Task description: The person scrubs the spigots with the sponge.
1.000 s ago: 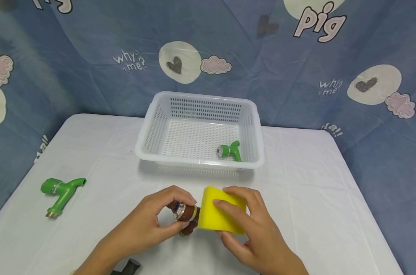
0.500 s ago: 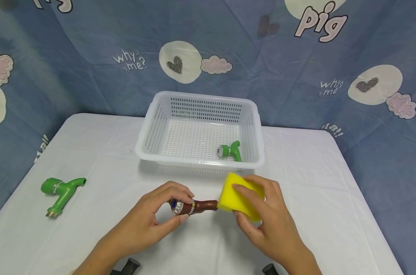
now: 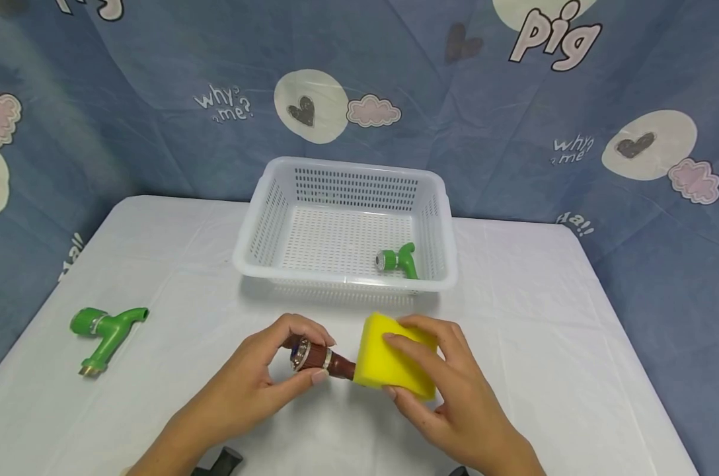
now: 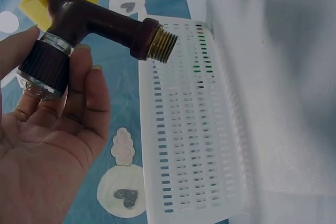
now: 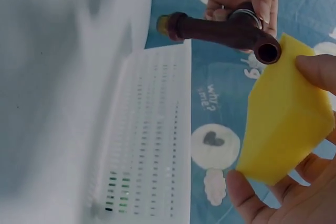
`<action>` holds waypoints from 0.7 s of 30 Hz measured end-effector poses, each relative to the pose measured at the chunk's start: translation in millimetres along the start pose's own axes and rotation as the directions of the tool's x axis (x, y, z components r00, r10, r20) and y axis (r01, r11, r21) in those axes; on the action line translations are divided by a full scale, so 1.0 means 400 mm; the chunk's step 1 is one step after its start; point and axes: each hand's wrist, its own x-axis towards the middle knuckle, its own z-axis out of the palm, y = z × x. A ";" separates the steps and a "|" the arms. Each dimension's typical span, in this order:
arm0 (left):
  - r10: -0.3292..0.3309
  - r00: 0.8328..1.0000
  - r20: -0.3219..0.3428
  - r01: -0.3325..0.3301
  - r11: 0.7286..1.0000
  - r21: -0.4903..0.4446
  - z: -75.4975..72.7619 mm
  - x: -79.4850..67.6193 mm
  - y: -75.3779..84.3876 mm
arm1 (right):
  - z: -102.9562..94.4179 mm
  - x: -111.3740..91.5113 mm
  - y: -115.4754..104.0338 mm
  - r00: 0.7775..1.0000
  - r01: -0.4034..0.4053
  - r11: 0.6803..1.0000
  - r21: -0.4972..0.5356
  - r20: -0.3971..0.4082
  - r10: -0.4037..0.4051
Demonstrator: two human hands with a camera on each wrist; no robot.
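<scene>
My left hand (image 3: 258, 380) grips a dark brown faucet (image 4: 100, 19) by its ribbed knob, which ends in a silvery, jewelled cap. The brass-threaded end (image 4: 163, 44) of the faucet points away from the palm in the left wrist view. A yellow sponge (image 3: 392, 360) is pinched between the thumb and fingers of my right hand (image 3: 460, 403). In the head view the sponge meets the spout end of the faucet. The open spout (image 5: 268, 52) shows right beside the sponge's edge in the right wrist view.
A white perforated basket (image 3: 344, 272) stands at the back of the table, with a green faucet (image 3: 398, 260) inside. Another green faucet (image 3: 111, 337) lies on the white cloth at the left. Black objects (image 3: 221, 461) show at the near edge.
The sponge moved right along the spout, then back left and slightly down. The brown faucet has turned in the left hand, so its spout now points right.
</scene>
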 end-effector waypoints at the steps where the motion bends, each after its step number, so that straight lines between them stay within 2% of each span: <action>1: -0.009 1.000 -0.002 0.009 1.000 0.008 0.000 0.000 0.001 | 0.002 0.000 -0.001 1.000 -0.001 1.000 0.007 0.006 0.001; 8: 0.007 1.000 -0.014 -0.008 0.999 -0.050 -0.001 -0.003 0.000 | 0.013 -0.002 -0.005 0.998 -0.023 0.998 0.065 0.055 0.020; 12: -0.002 1.000 0.017 0.005 0.990 -0.143 0.000 -0.005 0.003 | 0.016 -0.002 0.004 0.989 -0.109 0.990 0.087 0.108 0.100; 16: 0.019 0.998 0.052 -0.007 0.974 -0.228 0.003 -0.005 0.002 | 0.018 -0.006 0.031 0.973 -0.196 0.980 0.037 0.130 0.190; 21: 0.066 0.997 0.031 -0.056 0.967 -0.249 0.005 -0.005 -0.003 | 0.020 -0.008 0.048 0.970 -0.230 0.972 -0.049 0.074 0.233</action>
